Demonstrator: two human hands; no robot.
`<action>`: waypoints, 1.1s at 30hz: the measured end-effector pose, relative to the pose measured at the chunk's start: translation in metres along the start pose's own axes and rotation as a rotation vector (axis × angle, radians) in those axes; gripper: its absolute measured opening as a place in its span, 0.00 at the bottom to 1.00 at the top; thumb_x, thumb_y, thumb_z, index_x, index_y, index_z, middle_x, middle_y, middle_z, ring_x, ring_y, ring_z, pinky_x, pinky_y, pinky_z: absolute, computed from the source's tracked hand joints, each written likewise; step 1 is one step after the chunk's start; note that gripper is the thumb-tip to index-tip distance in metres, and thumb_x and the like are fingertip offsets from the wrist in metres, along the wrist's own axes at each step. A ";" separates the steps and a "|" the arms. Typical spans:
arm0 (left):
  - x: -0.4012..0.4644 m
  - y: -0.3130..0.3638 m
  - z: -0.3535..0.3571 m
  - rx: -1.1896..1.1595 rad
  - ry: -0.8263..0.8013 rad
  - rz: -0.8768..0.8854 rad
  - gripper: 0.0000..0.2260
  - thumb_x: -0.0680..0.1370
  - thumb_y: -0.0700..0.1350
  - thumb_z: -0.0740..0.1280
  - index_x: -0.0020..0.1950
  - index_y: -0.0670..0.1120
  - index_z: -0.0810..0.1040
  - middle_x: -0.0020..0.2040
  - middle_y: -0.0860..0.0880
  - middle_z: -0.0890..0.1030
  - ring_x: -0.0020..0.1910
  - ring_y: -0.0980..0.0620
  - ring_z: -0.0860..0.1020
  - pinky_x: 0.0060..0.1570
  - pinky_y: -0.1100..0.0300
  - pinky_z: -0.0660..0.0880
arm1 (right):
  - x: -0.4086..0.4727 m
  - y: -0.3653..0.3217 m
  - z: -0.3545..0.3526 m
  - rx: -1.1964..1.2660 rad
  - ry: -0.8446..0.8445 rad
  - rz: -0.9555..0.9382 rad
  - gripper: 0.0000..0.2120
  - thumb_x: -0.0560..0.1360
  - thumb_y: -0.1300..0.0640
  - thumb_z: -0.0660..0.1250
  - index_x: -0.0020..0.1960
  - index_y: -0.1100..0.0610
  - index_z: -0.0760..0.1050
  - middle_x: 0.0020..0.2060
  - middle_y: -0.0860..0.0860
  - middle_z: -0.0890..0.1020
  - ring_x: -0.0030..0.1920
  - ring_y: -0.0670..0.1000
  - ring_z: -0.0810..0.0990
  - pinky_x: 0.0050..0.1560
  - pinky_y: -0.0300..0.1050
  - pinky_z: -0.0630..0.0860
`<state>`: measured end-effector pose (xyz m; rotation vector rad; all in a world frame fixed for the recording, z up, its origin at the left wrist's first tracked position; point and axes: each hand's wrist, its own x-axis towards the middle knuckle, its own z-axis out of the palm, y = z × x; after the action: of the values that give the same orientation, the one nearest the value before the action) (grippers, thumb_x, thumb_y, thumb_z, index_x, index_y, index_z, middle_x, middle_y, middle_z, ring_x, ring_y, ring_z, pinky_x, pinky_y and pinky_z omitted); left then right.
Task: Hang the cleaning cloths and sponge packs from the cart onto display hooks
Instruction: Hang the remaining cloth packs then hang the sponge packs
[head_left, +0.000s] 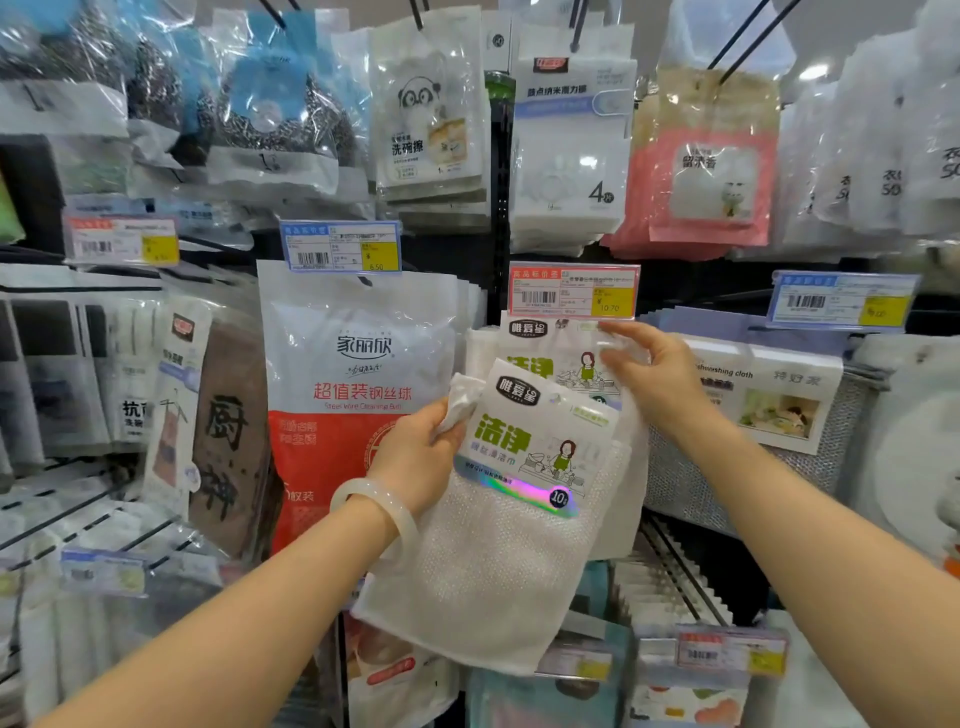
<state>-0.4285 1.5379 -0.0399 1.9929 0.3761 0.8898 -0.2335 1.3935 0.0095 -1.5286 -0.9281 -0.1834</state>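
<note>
Left hand (415, 457) grips the tilted cloth pack (498, 525), fingers clamped on its left edge; right hand (654, 374), fingers apart, touches the hanging packs (550, 358) behind.

Left hand (415, 452) gripping, right hand (654, 379) outstretched.

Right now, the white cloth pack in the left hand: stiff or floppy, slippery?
Probably floppy: the cloth pack tilts and hangs below the left hand, which grips only its upper edge. Likely light, since that one-sided grip carries it. The clear glossy wrapper may be slippery. The right hand is at the hung pack behind it.
</note>
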 end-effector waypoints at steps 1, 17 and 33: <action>-0.001 -0.001 -0.002 -0.001 0.007 -0.003 0.08 0.80 0.44 0.60 0.46 0.52 0.78 0.42 0.58 0.80 0.44 0.57 0.78 0.42 0.65 0.72 | 0.004 0.002 0.002 -0.004 0.000 0.003 0.16 0.77 0.63 0.64 0.62 0.52 0.76 0.57 0.48 0.77 0.54 0.49 0.78 0.50 0.42 0.79; 0.006 0.012 0.018 -0.341 0.102 -0.084 0.09 0.78 0.39 0.62 0.42 0.51 0.77 0.42 0.49 0.81 0.45 0.49 0.77 0.42 0.60 0.75 | -0.050 0.013 -0.015 0.021 -0.007 -0.038 0.28 0.69 0.44 0.69 0.66 0.49 0.69 0.59 0.54 0.77 0.56 0.47 0.78 0.55 0.43 0.77; 0.020 0.034 0.042 -0.153 0.190 0.294 0.35 0.75 0.29 0.61 0.75 0.54 0.53 0.67 0.55 0.65 0.51 0.71 0.72 0.39 0.82 0.71 | -0.030 -0.011 -0.027 0.050 -0.045 -0.236 0.25 0.72 0.65 0.70 0.58 0.40 0.67 0.53 0.54 0.81 0.50 0.46 0.83 0.43 0.36 0.79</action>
<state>-0.3869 1.5051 -0.0174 1.8554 0.1160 1.2594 -0.2496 1.3550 0.0056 -1.3793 -1.1408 -0.2939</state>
